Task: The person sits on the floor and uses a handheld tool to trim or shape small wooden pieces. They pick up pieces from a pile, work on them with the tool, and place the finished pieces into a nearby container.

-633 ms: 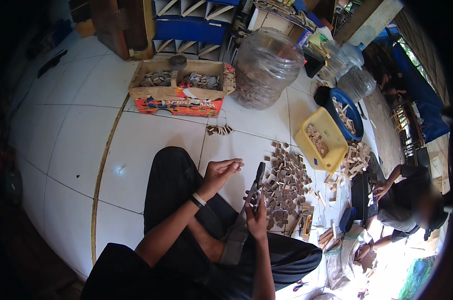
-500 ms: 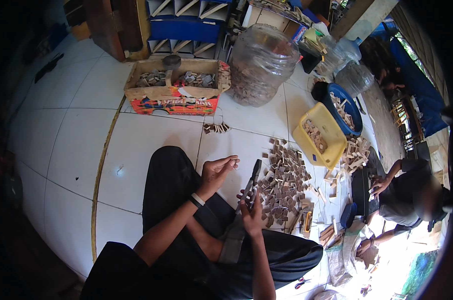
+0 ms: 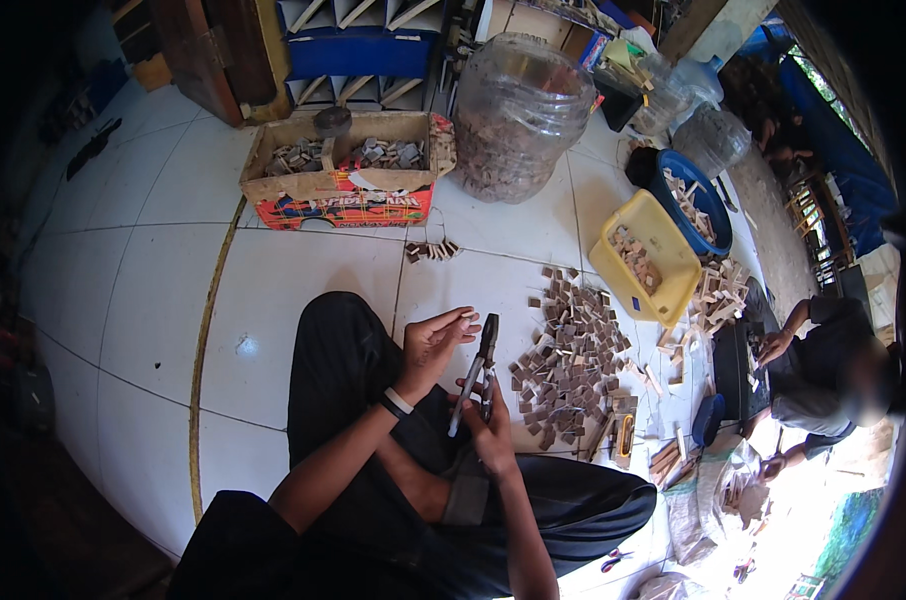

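My left hand (image 3: 430,352), with a white band on its wrist, is closed in a pinch over my folded leg. Between its thumb and fingertips sits a tiny pale piece (image 3: 471,314), too small to make out well. In my right hand (image 3: 492,438) I grip pliers (image 3: 488,345) by their grey handles, with the dark jaws pointing up, just right of the left fingertips. To the right of both hands spreads a pile of small brown square pieces (image 3: 571,365) on the white tiles. A short row of similar pieces (image 3: 433,250) lies beyond my left hand.
A divided cardboard box (image 3: 348,208) of grey pieces stands ahead, beside a large clear plastic container (image 3: 523,115). At right are a yellow basin (image 3: 678,295), a blue tub (image 3: 721,240), wood offcuts (image 3: 718,295), a yellow-handled tool (image 3: 625,440) and another person (image 3: 823,365). Scissors (image 3: 613,562) lie near my knee.
My right hand has brought the pliers left and slightly up, so their jaws are closer to my left fingertips. The left hand keeps its pinch. The view has shifted slightly.
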